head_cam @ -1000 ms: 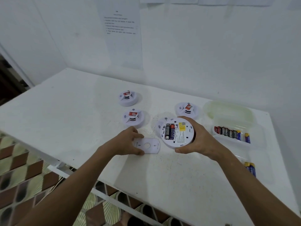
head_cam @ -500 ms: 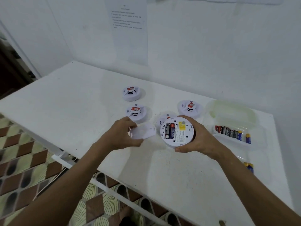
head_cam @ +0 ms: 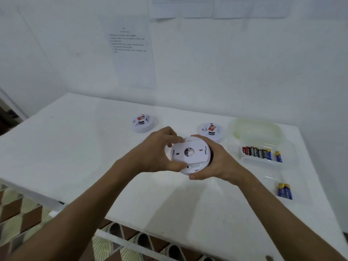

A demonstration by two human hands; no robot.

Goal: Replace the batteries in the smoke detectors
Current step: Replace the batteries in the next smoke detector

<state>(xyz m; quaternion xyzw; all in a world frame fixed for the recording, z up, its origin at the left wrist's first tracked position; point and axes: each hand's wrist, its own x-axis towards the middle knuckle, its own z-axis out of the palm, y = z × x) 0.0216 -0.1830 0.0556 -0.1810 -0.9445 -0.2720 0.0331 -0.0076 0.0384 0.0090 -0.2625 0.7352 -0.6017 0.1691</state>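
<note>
Both hands up over the white table (head_cam: 79, 147), near its middle, working one round white smoke detector (head_cam: 195, 157) held between them, back side toward the camera. Right hand (head_cam: 216, 161) curled round the detector's right rim, fingers over the far edge, thumb under the near edge. Left hand (head_cam: 156, 153) pinching a flat white cover plate (head_cam: 188, 153) against the detector's back, fingers at the plate's upper left edge, thumb at its lower left. Round hole in the plate's middle, something dark and red just visible through it; small slots either side of the hole. Strip of printed label showing below the plate on the detector's back, text too small to read. Two more detectors standing on the table behind the hands, each with a red and white sticker on its raised centre: one (head_cam: 144, 123) behind the left hand, one (head_cam: 211, 131) behind the right hand, well apart from each other. Clear plastic box (head_cam: 290, 147) to the right, near the table's far right side, with a row of batteries (head_cam: 260, 152) lying side by side inside, dark ones on the left and blue ones on the right. Cloudy lid (head_cam: 254, 129) just behind the box. Pair of blue batteries (head_cam: 284, 191) nearer the front right, seemingly in another clear tray, hard to make out. Printed sheet (head_cam: 130, 51) on the wall behind the table, wording blurred. Patterned floor tiles (head_cam: 24, 215) below the table's front edge.
</note>
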